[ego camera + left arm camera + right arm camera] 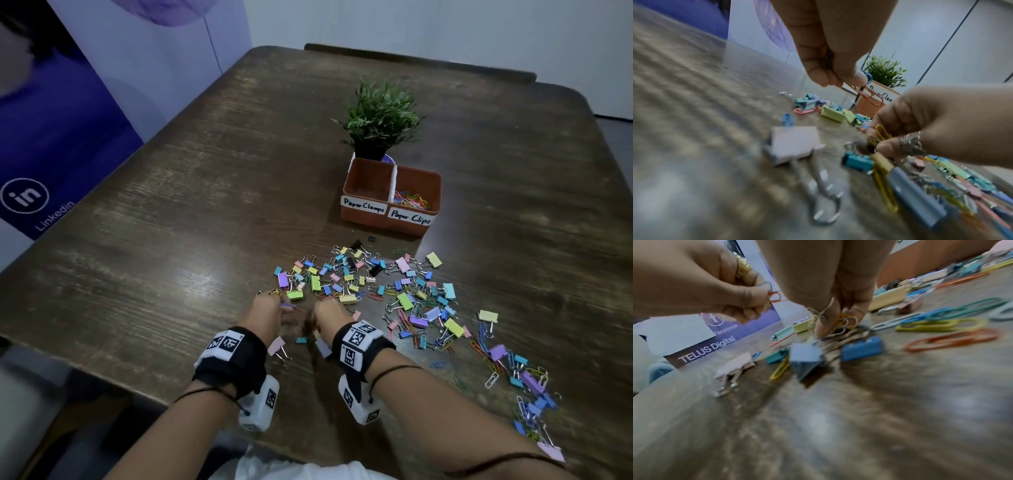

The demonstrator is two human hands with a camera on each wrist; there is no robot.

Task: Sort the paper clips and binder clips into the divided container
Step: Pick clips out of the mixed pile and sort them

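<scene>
mixed coloured clips strewn on table – orange divided container beyond.

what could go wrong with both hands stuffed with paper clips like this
1. The left hand pinches an orange paper clip that dangles loosely; it might drop on the way to the divided container.
2. The right hand holds a tangle of yellow paper clips over binder clips; one may snag and land in the wrong compartment.

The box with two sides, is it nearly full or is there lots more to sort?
Lots more. Done: the orange box has colourful paper clips in its "Paper Clips" side; the "Paper Clamps" side looks empty. In hand: the left hand pinches paper clips, and the right hand holds a bunch too. Left: nearly all the binder clips and many loose paper clips lie scattered on the table.
</scene>
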